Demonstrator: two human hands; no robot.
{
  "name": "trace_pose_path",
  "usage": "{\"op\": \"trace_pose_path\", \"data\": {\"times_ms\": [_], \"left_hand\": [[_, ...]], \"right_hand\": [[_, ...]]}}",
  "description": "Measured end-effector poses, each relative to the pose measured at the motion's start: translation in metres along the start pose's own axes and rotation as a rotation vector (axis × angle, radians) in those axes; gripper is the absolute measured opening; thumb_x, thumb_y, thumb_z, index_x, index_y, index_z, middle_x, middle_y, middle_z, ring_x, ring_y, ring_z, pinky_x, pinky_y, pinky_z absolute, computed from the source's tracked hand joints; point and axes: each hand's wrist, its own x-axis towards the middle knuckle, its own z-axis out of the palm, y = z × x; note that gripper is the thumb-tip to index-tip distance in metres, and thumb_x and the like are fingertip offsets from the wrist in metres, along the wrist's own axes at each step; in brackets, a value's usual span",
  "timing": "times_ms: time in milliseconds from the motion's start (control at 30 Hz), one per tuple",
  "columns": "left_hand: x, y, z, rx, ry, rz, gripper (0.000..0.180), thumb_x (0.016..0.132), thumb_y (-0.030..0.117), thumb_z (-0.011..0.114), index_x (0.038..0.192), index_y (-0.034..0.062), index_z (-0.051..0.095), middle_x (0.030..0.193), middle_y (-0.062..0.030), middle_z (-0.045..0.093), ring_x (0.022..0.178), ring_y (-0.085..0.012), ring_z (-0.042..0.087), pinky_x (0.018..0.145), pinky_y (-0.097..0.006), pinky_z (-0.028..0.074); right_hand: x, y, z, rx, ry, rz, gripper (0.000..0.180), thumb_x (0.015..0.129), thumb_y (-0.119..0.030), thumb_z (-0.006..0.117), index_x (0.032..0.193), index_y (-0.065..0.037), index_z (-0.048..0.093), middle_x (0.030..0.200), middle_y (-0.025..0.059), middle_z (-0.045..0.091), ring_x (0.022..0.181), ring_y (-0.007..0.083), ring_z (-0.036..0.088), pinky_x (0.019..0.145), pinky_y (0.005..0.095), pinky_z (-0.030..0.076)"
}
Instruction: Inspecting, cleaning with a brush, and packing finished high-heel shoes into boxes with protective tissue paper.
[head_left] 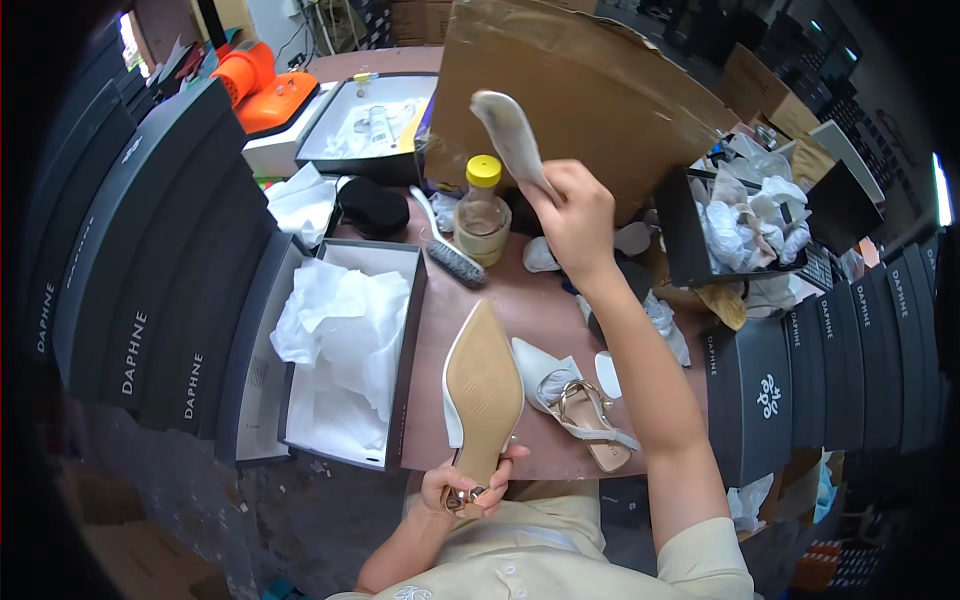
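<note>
My left hand [446, 486] grips a white pointed shoe [485, 372] by its heel end, near the table's front edge. Its tan sole faces up and the toe points away from me; gold-coloured metal shows by my fingers. Raised above the back of the table, my right hand [578, 212] is closed round the narrow end of a pale, long-headed brush-like tool [508, 130]; its working face is unclear. Right of the held shoe lies a second white shoe [538, 368], with paper in its toe and a gold chain on its strap.
An open shoe box [402, 375] with white tissue stands left. Behind are a grey-bristled brush [455, 262], a yellow-capped bottle [482, 215] and a cardboard sheet [590, 85]. Stacked dark boxes [150, 270] flank the left; more boxes [750, 400] and a paper-filled box [690, 225] stand right.
</note>
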Motion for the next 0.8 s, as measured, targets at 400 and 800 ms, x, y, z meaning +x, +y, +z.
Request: {"op": "trace_pose_path", "data": {"times_ms": [400, 800], "left_hand": [[-0.034, -0.001, -0.007, 0.007, -0.052, 0.015, 0.094, 0.085, 0.062, 0.047, 0.128, -0.0191, 0.027, 0.079, -0.0129, 0.048, 0.048, -0.0175, 0.054, 0.047, -0.03, 0.05], [-0.046, -0.016, -0.033, -0.243, -0.098, -0.028, 0.091, 0.087, 0.062, 0.042, 0.126, -0.0183, 0.03, 0.076, -0.0129, 0.048, 0.045, -0.0175, 0.052, 0.042, -0.03, 0.048]], "right_hand": [[-0.003, 0.03, 0.084, -0.229, 0.075, 0.063, 0.034, 0.072, -0.025, 0.073, 0.094, -0.008, 0.054, 0.088, 0.0124, 0.057, 0.082, 0.0326, 0.061, 0.067, 0.0417, 0.051], [0.006, 0.049, -0.025, 0.81, 0.754, 0.646, 0.03, 0.083, -0.01, 0.067, 0.104, 0.002, 0.049, 0.097, 0.0109, 0.058, 0.08, 0.0189, 0.062, 0.065, 0.0347, 0.057]]}}
